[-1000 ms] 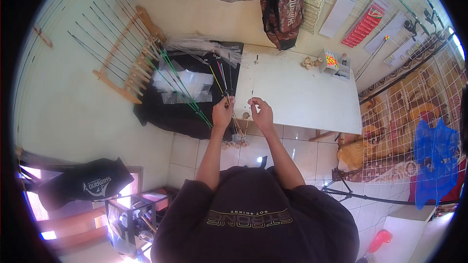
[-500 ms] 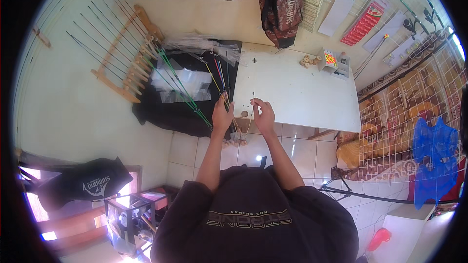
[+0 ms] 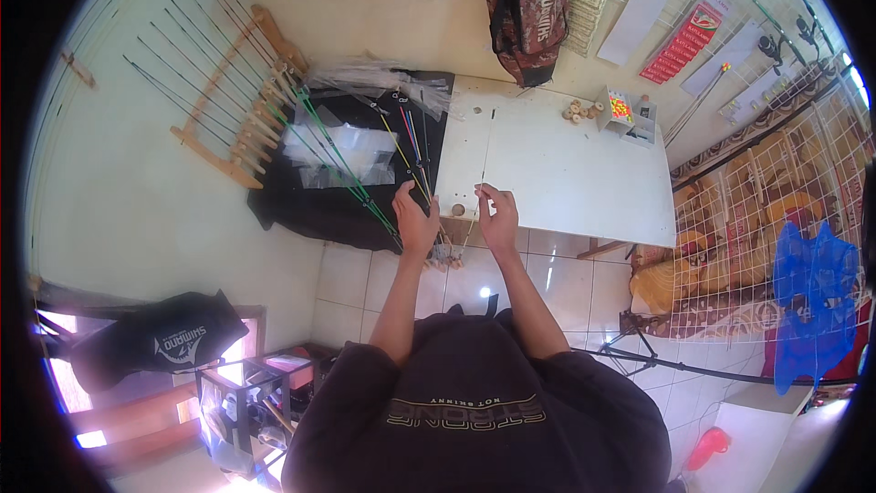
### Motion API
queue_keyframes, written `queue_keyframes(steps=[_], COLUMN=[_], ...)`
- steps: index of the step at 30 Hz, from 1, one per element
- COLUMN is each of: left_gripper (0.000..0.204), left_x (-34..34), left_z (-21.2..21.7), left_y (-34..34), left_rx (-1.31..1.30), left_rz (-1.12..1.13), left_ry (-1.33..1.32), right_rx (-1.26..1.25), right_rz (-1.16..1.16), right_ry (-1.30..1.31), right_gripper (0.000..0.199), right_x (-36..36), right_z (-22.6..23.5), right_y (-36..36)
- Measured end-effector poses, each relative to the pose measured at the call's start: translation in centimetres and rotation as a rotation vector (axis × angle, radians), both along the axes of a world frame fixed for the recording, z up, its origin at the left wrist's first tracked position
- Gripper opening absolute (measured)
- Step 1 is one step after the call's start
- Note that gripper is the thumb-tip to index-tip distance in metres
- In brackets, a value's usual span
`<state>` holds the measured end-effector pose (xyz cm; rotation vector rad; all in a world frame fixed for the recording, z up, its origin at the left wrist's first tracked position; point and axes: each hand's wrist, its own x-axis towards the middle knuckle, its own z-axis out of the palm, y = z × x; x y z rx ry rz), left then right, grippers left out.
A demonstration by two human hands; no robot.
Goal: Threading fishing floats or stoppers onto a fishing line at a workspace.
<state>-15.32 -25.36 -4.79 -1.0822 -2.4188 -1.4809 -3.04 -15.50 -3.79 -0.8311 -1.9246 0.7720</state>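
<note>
Across the left half of the white rectangular bench [image 3: 566, 164], black cloth [image 3: 292, 222] under a loose pile of clear plastic bags [image 3: 342, 160]. Slantwise over both, thin green rods [image 3: 367, 202]; just beside them, a narrow bundle of yellow, red and blue rods [image 3: 413, 141], crowding the space in front of the left hand [image 3: 418, 222]. Farther left, a pale wooden rack [image 3: 214, 160] with dark slim rods fanned out from it. At the far right of the bench, small beige round pieces [image 3: 579, 112] next to a grey open-topped box [image 3: 611, 99] — well apart from the work.

Pinched between thumb and fingertips of the right hand [image 3: 499, 217]: a slender rod with a dark tip [image 3: 484, 172], over the near edge of the bench, right of the coloured bundle. Long axis running away from the body, tip far out over the white surface and leaning slightly right, lower end down past the bench edge. Left hand with thumb and fingers spread apart at the coloured bundle — impossible to tell whether gripping any of it.

Compared with one second ago, rod tip shifted right, right hand slightly right too, and left fingertips farther from the thumb.
</note>
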Motion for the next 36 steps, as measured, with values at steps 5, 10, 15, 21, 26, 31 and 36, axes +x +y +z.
queue_keyframes(steps=[5,10,15,21,26,31,36], left_gripper=[0.032,0.022,0.021,0.024,0.038,0.044,0.029], left_x=[1.7,3.1,4.8,6.4,7.7,9.1,10.5], left_z=[0.9,0.8,1.0,1.0,0.7,1.1,0.5], left_y=[-0.3,-0.3,0.3,2.2,3.3,4.7,6.7], left_rx=[0.096,0.142,0.109,-0.035,-0.214,-0.335,-0.338], left_rz=[-0.019,-0.272,-0.394,-0.567,-0.677,-0.743,-0.665], left_ry=[0.015,0.043,-0.178,-0.059,-0.024,-0.090,-0.131], right_rx=[0.035,0.063,0.045,0.063,0.059,0.085,0.080], right_rz=[-0.026,-0.059,-0.124,-0.155,-0.195,-0.187,-0.164], right_ry=[0.010,0.012,-0.008,-0.033,-0.048,-0.013,0.044], right_gripper=[0.015,0.016,0.015,0.015,0.015,0.017,0.016], right_x=[0.6,1.9,3.6,5.3,6.6,7.5,8.5], right_z=[0.7,1.1,1.3,0.6,0.8,2.5,5.3], right_y=[-0.1,-0.3,-0.2,0.3,0.8,1.5,2.5])
